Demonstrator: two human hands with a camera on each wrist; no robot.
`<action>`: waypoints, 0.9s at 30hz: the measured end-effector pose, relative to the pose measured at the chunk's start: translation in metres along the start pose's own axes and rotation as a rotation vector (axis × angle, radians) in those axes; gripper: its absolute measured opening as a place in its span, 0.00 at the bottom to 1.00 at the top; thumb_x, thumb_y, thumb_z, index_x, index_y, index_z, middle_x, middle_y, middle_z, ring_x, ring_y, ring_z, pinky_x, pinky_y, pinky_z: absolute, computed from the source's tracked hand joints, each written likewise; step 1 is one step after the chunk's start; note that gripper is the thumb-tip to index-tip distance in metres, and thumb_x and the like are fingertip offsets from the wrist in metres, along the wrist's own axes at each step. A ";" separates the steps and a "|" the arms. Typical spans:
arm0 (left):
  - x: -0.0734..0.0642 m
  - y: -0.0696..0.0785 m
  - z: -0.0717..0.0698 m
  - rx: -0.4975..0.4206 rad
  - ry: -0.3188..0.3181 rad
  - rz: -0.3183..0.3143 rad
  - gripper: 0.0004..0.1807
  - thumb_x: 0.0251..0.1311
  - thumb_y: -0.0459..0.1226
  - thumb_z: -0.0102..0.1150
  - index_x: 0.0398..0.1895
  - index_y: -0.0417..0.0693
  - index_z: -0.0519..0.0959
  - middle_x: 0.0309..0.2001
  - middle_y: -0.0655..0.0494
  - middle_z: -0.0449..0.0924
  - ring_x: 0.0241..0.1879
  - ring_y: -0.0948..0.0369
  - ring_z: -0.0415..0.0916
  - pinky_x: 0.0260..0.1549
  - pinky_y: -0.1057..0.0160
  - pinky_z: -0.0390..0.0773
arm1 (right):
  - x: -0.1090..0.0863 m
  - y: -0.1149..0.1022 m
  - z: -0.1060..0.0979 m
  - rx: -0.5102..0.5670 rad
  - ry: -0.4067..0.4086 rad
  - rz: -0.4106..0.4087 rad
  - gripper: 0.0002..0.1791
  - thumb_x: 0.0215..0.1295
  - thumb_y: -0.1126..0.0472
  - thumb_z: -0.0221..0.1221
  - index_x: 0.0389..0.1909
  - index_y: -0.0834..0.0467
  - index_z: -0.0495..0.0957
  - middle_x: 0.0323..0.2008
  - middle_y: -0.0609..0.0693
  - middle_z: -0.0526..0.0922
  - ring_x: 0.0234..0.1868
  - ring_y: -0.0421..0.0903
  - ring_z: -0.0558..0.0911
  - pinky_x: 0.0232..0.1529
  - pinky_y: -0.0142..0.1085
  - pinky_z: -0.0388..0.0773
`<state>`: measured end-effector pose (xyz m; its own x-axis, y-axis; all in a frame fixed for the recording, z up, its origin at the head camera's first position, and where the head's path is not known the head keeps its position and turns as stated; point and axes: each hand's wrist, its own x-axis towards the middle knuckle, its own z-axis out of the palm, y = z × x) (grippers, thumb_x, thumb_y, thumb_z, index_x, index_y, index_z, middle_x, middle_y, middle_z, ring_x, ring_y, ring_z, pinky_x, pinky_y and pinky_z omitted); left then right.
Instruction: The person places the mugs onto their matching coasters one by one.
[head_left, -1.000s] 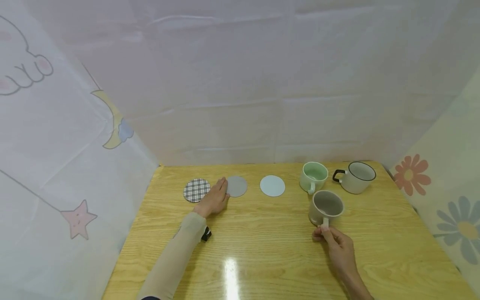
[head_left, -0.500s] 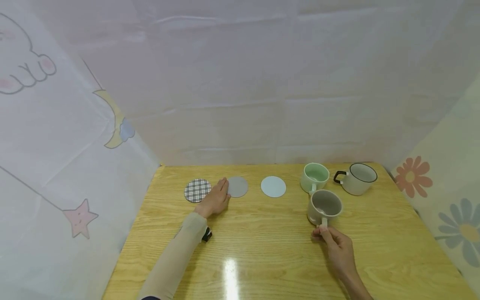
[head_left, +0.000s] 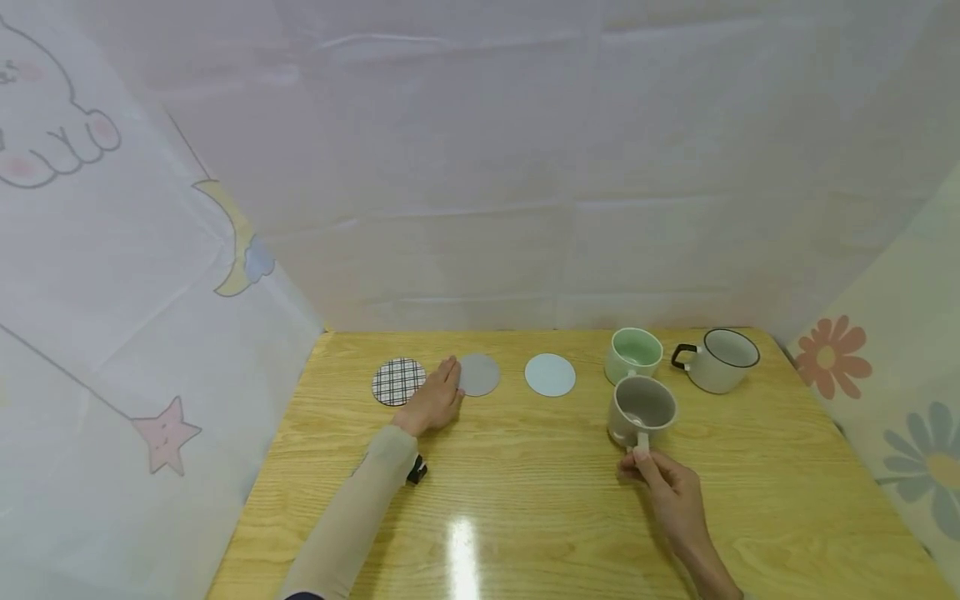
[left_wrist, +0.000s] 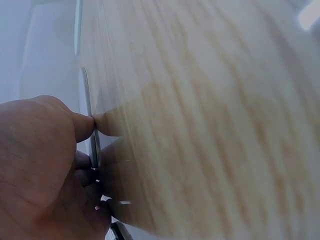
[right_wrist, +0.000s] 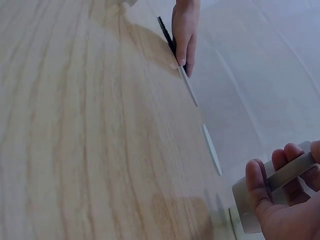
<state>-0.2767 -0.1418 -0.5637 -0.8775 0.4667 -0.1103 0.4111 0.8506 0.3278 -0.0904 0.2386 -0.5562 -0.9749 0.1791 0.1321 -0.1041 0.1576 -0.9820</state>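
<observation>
Head view: on a wooden table (head_left: 525, 492), the left hand (head_left: 437, 398), fingers nearly straight, touches a grey coaster's (head_left: 482, 375) left edge. The right hand (head_left: 673, 490) pinches a grey mug (head_left: 636, 410) by its handle (head_left: 643, 442), near a green cup (head_left: 633, 354).

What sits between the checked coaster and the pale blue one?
In the head view, the grey coaster lies between the checked coaster and the pale blue coaster. The left hand is there too, touching the grey coaster.
</observation>
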 end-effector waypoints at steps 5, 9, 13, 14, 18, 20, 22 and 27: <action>0.001 -0.001 0.002 -0.010 0.004 0.002 0.35 0.87 0.41 0.40 0.85 0.30 0.48 0.86 0.35 0.44 0.86 0.41 0.45 0.84 0.44 0.53 | 0.001 -0.002 0.002 0.003 0.002 0.006 0.19 0.84 0.64 0.53 0.42 0.77 0.84 0.37 0.58 0.91 0.37 0.44 0.91 0.47 0.29 0.88; 0.002 -0.002 0.002 -0.009 0.004 0.004 0.35 0.87 0.41 0.40 0.85 0.31 0.47 0.86 0.35 0.44 0.86 0.41 0.45 0.84 0.44 0.53 | 0.003 -0.003 0.005 -0.002 0.003 -0.001 0.19 0.84 0.64 0.53 0.42 0.77 0.84 0.37 0.59 0.91 0.37 0.44 0.92 0.47 0.29 0.88; 0.002 -0.003 0.003 -0.013 0.006 0.005 0.34 0.87 0.41 0.40 0.85 0.30 0.47 0.86 0.34 0.44 0.86 0.41 0.45 0.84 0.44 0.53 | 0.005 -0.004 0.008 0.000 0.003 -0.013 0.19 0.84 0.64 0.53 0.42 0.77 0.84 0.38 0.59 0.91 0.38 0.44 0.92 0.47 0.30 0.89; 0.003 -0.004 0.003 -0.014 0.007 0.005 0.35 0.87 0.41 0.40 0.85 0.30 0.47 0.86 0.34 0.44 0.86 0.40 0.45 0.84 0.44 0.53 | 0.005 -0.004 0.008 0.000 0.004 -0.016 0.18 0.84 0.64 0.53 0.42 0.77 0.84 0.38 0.60 0.91 0.38 0.44 0.92 0.47 0.31 0.89; 0.003 -0.005 0.005 -0.018 0.009 0.007 0.35 0.86 0.40 0.40 0.85 0.29 0.47 0.86 0.33 0.43 0.85 0.39 0.45 0.84 0.42 0.53 | 0.007 -0.005 0.012 -0.010 0.005 -0.037 0.17 0.84 0.65 0.54 0.41 0.76 0.85 0.38 0.58 0.90 0.38 0.44 0.91 0.46 0.32 0.90; 0.002 -0.004 0.005 -0.018 0.012 0.012 0.34 0.86 0.39 0.40 0.85 0.29 0.47 0.86 0.33 0.44 0.85 0.39 0.45 0.84 0.42 0.53 | 0.008 -0.005 0.014 -0.003 -0.001 -0.057 0.17 0.83 0.66 0.54 0.41 0.76 0.85 0.38 0.58 0.90 0.38 0.44 0.91 0.45 0.32 0.90; 0.002 -0.004 0.004 -0.009 0.015 0.018 0.34 0.86 0.39 0.39 0.85 0.29 0.48 0.86 0.33 0.44 0.85 0.39 0.45 0.84 0.42 0.53 | 0.008 -0.006 0.016 0.013 -0.012 -0.081 0.16 0.83 0.68 0.54 0.40 0.76 0.84 0.37 0.57 0.90 0.38 0.45 0.91 0.45 0.33 0.90; 0.002 -0.003 0.003 0.022 0.008 0.027 0.34 0.87 0.41 0.38 0.85 0.30 0.47 0.86 0.33 0.44 0.86 0.40 0.45 0.84 0.44 0.54 | 0.010 -0.007 0.017 0.041 -0.045 -0.125 0.15 0.83 0.69 0.53 0.40 0.76 0.84 0.37 0.56 0.90 0.37 0.43 0.91 0.44 0.34 0.90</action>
<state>-0.2790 -0.1432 -0.5676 -0.8680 0.4875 -0.0947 0.4397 0.8431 0.3096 -0.1023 0.2226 -0.5502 -0.9617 0.1164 0.2483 -0.2321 0.1364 -0.9631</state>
